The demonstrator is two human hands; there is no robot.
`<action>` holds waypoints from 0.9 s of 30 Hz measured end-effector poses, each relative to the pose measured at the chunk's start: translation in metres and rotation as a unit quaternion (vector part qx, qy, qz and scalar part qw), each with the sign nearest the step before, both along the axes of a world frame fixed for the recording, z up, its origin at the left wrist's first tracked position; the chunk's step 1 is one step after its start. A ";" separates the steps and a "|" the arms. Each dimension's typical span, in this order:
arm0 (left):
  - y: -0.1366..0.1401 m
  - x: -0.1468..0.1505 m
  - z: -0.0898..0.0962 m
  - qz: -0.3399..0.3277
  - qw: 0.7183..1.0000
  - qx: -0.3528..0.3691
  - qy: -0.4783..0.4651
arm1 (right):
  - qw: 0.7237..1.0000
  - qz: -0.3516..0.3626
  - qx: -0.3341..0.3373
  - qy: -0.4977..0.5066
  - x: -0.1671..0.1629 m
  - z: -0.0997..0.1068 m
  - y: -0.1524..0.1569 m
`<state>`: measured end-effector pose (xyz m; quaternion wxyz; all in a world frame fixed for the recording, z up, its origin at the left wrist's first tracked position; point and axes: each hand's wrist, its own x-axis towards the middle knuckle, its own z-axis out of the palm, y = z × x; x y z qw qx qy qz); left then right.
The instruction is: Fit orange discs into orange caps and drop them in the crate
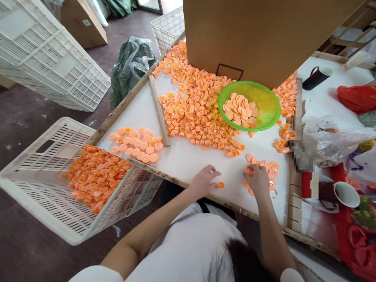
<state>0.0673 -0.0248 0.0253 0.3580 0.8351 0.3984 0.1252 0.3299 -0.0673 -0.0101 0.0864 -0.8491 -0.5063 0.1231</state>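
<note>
My left hand [205,181] is held low over the white tabletop, fingers apart with nothing between them. Just right of its fingertips lies a small orange cap [221,185]. My right hand [258,179] reaches down into a loose group of flat orange discs [272,172], thumb and fingers bent together around a disc at the group's left side. Part of that disc is hidden by the fingers. Beyond my hands spreads a large heap of orange cup-shaped caps [196,113]. A green bowl [272,117] with pale orange discs inside stands at the heap's right edge.
Assembled-looking orange pieces [138,143] lie at the table's left, beside a wooden strip [159,111]. A white crate [70,227] of orange parts stands below the left edge. A large cardboard box [249,35] rises behind the bowl. Right of the wooden divider are a mug [346,195] and plastic bags.
</note>
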 end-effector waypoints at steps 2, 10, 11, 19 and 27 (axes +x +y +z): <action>-0.011 0.021 -0.012 -0.077 0.997 -0.011 0.010 | 1.000 0.005 0.009 0.006 -0.003 -0.001 -0.001; 0.011 -0.001 -0.023 0.107 0.982 -0.142 -0.068 | 0.987 -0.056 0.137 0.068 0.000 0.028 0.001; 0.013 -0.005 -0.023 0.124 0.980 -0.140 -0.074 | 0.982 -0.063 0.148 0.096 -0.004 0.032 0.004; 0.016 -0.007 -0.033 0.187 0.974 -0.114 -0.053 | 0.867 -0.043 0.082 0.489 -0.074 0.024 0.024; 0.002 -0.025 -0.015 0.092 0.991 -0.080 -0.055 | 0.846 -0.064 0.077 0.524 -0.084 -0.001 0.008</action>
